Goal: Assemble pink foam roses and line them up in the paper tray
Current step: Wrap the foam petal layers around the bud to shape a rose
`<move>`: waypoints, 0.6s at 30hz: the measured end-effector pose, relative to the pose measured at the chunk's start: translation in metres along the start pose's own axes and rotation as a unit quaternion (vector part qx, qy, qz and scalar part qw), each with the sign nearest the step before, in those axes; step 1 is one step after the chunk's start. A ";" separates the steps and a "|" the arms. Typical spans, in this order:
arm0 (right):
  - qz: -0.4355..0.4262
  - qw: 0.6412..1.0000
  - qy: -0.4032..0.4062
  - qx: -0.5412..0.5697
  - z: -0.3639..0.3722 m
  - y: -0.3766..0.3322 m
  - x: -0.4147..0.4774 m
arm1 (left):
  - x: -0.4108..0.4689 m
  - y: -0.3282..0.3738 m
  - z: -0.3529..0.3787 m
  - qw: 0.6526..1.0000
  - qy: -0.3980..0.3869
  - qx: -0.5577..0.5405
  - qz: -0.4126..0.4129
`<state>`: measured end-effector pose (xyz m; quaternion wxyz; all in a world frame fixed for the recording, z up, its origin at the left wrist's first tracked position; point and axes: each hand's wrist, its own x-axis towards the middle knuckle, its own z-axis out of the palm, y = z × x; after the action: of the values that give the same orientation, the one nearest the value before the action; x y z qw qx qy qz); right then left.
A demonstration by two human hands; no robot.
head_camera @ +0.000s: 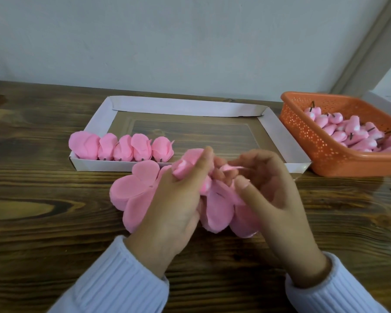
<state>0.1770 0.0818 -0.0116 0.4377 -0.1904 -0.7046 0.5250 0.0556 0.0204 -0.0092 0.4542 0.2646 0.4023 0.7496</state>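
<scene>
Pink foam rose (183, 169) seems pinched between left fingers (203, 162) and right fingers (256, 157).

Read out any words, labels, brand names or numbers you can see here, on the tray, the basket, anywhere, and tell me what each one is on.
None: no text, number or sign shows anywhere in this view.
The tray is plain white, the basket has only punched holes, and the roses, petals, sleeves, table and wall carry no print.
</scene>
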 end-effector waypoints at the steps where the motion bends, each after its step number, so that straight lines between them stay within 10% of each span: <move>1: -0.004 1.000 -0.008 -0.030 0.001 0.000 -0.001 | 0.002 0.000 -0.001 0.999 0.014 -0.041 -0.010; 18: -0.177 0.949 0.066 -0.253 0.003 -0.002 -0.003 | -0.003 -0.005 0.000 0.986 0.031 0.161 0.033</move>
<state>0.1769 0.0770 -0.0111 0.5064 -0.2014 -0.8064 0.2297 0.0590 0.0190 -0.0140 0.3682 0.3239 0.5224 0.6976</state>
